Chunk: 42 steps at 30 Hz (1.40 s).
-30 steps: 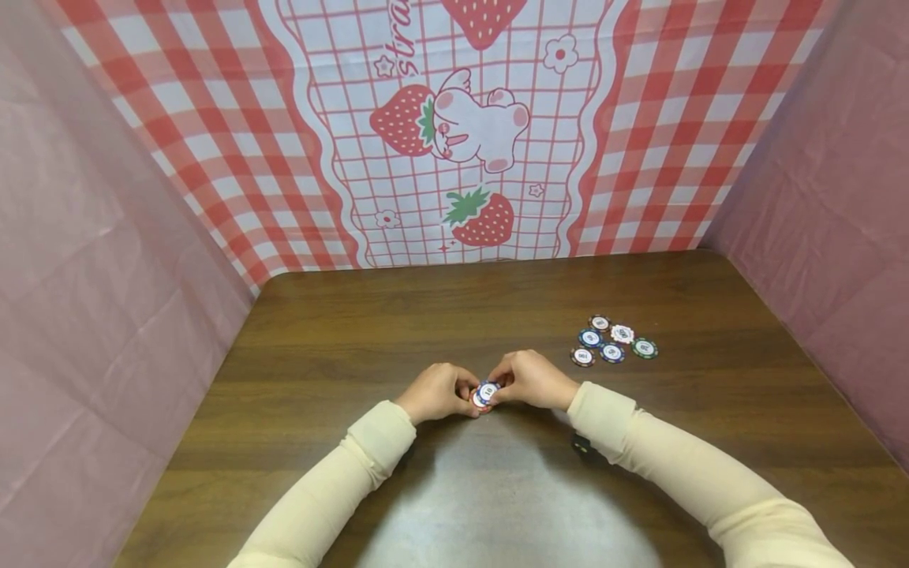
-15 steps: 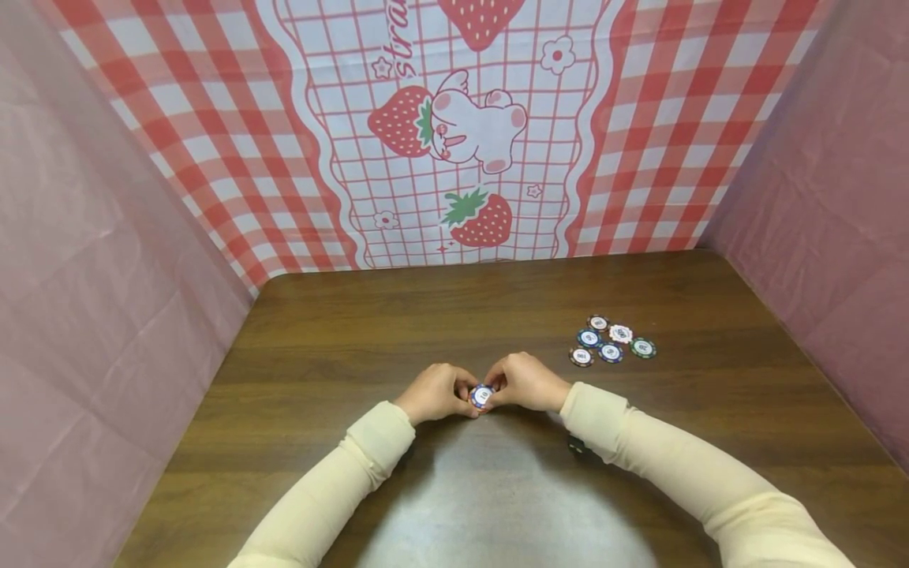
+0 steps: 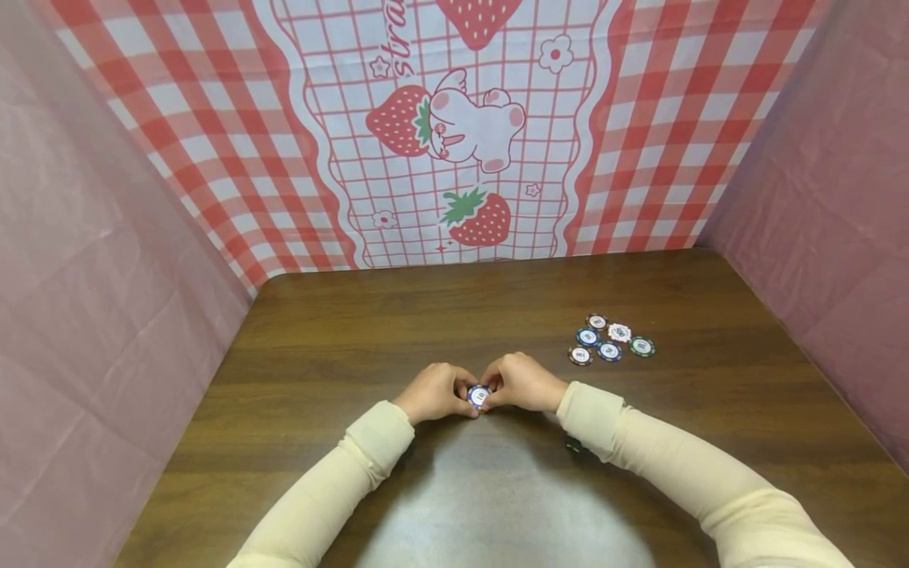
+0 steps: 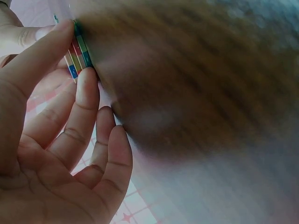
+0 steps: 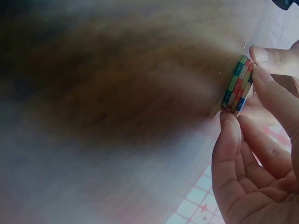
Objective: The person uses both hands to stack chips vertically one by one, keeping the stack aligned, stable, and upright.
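Observation:
A short stack of poker chips lies flat on the table between the two hands, with layered green, red and blue edges showing in both wrist views. The top chip is blue and white, marked 10. From the left side, my left hand holds the stack between thumb and fingertips. Opposite it, my right hand pinches the top blue chip at its edge, thumb nearer me. In the left wrist view, the fingers of the left hand curve along the stack's rim.
Several loose poker chips lie in a cluster to the right, behind the right forearm. Among them are a green chip and a white chip. The wooden table ends at a strawberry-print checked cloth; pink cloth hangs at the sides.
The right hand has moved slightly left with the blue chip, which earlier overlapped the red chip off-centre and is now lined up on top of it. The left hand has stayed in place.

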Motion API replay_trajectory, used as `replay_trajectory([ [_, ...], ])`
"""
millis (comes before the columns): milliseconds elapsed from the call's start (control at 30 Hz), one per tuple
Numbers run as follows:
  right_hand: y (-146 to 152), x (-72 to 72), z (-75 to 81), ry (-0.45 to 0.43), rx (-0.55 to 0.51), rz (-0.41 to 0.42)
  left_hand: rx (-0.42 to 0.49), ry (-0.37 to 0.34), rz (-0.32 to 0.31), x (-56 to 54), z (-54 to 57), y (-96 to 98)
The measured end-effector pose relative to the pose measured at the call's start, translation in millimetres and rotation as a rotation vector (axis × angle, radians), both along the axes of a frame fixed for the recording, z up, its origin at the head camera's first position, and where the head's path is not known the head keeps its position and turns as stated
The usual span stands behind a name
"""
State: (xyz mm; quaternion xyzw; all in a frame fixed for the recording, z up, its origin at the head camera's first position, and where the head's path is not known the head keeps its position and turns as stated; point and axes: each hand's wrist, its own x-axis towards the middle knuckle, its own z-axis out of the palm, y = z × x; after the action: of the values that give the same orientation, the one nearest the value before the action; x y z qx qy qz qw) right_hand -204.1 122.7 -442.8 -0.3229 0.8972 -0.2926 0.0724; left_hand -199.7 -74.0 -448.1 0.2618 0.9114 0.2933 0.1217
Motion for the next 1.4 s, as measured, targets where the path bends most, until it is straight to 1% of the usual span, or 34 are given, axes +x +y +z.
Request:
replay_trajectory([
  [100,3,-1.0,0.0,0.006,-0.029,0.006,0.011,-0.003,-0.004,0.4,0.1,-0.2],
  [167,7,-1.6,0.9,0.001,-0.054,-0.005,0.017,-0.011,0.0,0.8,0.4,-0.3],
  [300,18,-2.4,4.4,-0.036,-0.111,-0.064,0.021,-0.016,0.008,1.2,0.8,-0.1],
  [400,30,-2.0,7.7,-0.041,-0.152,-0.109,0.018,-0.007,0.008,1.1,0.7,0.0],
  [733,78,5.2,15.0,0.008,-0.241,-0.265,0.012,0.007,0.018,0.6,-1.2,-0.5],
  [900,106,7.2,15.1,0.043,-0.263,-0.346,0.009,0.007,0.016,1.5,-0.5,-0.1],
  [1133,138,7.6,15.4,0.111,-0.306,-0.456,0.005,0.013,0.015,1.0,-0.6,-0.3],
  [1300,159,10.3,16.2,0.143,-0.302,-0.537,-0.004,0.012,0.018,0.6,-1.2,-0.4],
  [1400,171,11.9,16.9,0.134,-0.295,-0.579,-0.008,0.013,0.02,0.5,-1.6,-0.4],
])
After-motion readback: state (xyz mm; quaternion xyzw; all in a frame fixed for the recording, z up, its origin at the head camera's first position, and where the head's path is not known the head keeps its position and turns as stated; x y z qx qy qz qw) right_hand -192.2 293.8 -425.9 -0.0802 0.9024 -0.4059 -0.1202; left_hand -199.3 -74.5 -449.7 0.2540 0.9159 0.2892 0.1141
